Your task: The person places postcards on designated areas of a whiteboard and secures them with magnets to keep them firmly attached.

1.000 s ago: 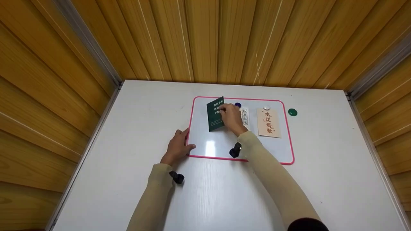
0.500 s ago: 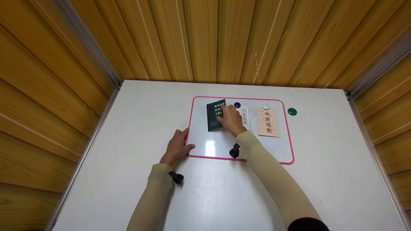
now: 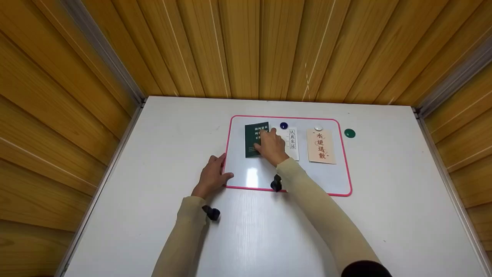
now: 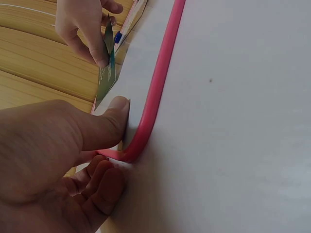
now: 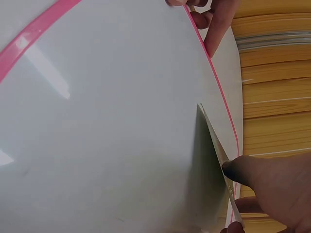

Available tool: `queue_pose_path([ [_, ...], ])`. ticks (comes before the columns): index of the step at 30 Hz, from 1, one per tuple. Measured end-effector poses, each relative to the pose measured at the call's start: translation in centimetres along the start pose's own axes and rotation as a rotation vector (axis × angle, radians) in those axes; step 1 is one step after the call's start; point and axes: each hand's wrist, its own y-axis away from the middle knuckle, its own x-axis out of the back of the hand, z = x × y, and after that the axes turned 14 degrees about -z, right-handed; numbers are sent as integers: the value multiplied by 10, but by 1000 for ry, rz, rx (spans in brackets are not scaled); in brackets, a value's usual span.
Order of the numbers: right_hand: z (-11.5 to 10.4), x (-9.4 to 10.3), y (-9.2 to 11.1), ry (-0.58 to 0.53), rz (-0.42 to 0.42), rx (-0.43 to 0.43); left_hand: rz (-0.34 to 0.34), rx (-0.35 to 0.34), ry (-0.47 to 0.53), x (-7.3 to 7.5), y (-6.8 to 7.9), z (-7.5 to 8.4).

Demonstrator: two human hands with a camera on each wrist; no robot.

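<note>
A small whiteboard [image 3: 269, 173] with a pink frame lies on the white table. My left hand [image 3: 212, 177] grips its left edge; in the left wrist view the thumb [image 4: 116, 114] lies over the top and the other fingers [image 4: 104, 187] are curled at the frame. With my right hand [image 3: 272, 147] I pinch a dark green card [image 3: 251, 142] with white writing above the board's left part. In the right wrist view the card [image 5: 218, 145] stands tilted, casting a shadow on the board. My right fingers hide part of its right side.
On the board, a white card [image 3: 293, 144] lies below a dark blue round magnet [image 3: 284, 125]. A cream card [image 3: 321, 148] with red-brown writing has a white magnet [image 3: 318, 128] at its top. A green magnet [image 3: 349, 133] lies on the table right of the board.
My right hand has moved a little left and down with the green card, which now looks squarer to the board. More of the white card shows. The left hand has stayed put.
</note>
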Motion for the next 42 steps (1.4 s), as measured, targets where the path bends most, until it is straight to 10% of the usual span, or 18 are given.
queue_pose_path([
  [42, -12, -16, 0, 112, 38, -12, 11, -12, -3, -1, -2, -3],
])
